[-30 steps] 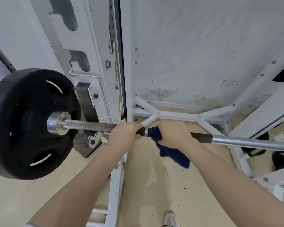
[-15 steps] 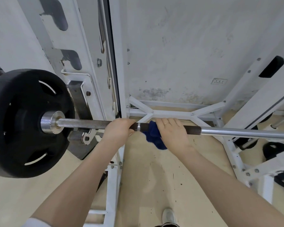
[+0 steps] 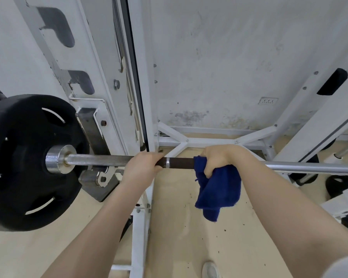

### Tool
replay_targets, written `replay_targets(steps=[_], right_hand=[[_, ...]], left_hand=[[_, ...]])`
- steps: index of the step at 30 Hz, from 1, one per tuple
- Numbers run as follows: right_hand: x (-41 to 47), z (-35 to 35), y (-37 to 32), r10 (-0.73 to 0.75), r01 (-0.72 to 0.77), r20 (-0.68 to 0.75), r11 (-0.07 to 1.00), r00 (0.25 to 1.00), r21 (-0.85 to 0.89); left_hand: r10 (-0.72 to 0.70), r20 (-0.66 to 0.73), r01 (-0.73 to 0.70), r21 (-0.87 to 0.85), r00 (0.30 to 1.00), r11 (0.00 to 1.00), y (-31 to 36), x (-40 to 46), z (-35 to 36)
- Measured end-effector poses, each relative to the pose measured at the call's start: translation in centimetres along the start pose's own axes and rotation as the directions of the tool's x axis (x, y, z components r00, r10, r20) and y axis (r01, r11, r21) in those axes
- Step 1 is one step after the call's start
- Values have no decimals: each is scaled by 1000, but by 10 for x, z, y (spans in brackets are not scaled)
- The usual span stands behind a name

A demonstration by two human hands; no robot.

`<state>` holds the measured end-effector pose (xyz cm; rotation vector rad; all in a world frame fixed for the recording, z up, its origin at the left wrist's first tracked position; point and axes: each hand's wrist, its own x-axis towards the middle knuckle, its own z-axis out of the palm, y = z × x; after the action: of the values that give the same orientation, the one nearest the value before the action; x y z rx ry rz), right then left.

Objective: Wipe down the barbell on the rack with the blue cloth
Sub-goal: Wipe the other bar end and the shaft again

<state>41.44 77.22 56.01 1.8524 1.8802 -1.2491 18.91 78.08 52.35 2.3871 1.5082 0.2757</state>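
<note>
Both hands are on the barbell [image 3: 100,158], which runs left to right across my view at about mid-height. On my left, the left hand [image 3: 142,167] is clenched around the bar from above, gripping bare metal where the grey section meets a darker band. Just to its right, with a short stretch of dark bar showing between them, the right hand [image 3: 222,158] is closed over the bar with the blue cloth [image 3: 219,187] bunched under its fingers. Part of the cloth wraps the bar at the left edge of that hand; the rest hangs loose below, folded and drooping toward the floor [image 3: 179,237].

At the bar's left end I see a shiny steel collar and a large black weight plate [image 3: 26,161] with curved slots, filling the left side of the view. Behind it stands the white rack upright [image 3: 92,63], scuffed, with dark hook-shaped cut-outs, and the bar passes in front of it. To the right of the right hand, the bar continues as a bright chrome length to the frame edge.

Below and behind the hands, white rack braces [image 3: 189,140] cross a beige, speckled floor. A stained white wall [image 3: 229,57] rises beyond. More black plates [image 3: 340,186] lie on the floor at far right. A pale shoe [image 3: 210,269] shows at the bottom edge.
</note>
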Motion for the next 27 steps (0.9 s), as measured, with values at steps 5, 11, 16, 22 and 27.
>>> replay_targets(steps=[5,11,16,22,27], right_hand=[[2,19,10,-91,-1,-332,964,939,-267],[11,80,60,-451,-279,-808,777,378,-564],[11,61,66,-404,-307,-822,786,402,-536],[0,15,54,-118,-48,-379,914,918,-402],[-1,-3,52,18,-28,-94,994,995,-105]], left_hand=[[11,-49,-12,-9,999,1000,0,-4,1],[-61,-90,61,-1,994,998,10,-7,2],[-45,-146,49,24,988,998,23,-8,5],[58,-94,-42,162,994,986,19,2,11],[28,-61,-20,133,998,991,17,2,10]])
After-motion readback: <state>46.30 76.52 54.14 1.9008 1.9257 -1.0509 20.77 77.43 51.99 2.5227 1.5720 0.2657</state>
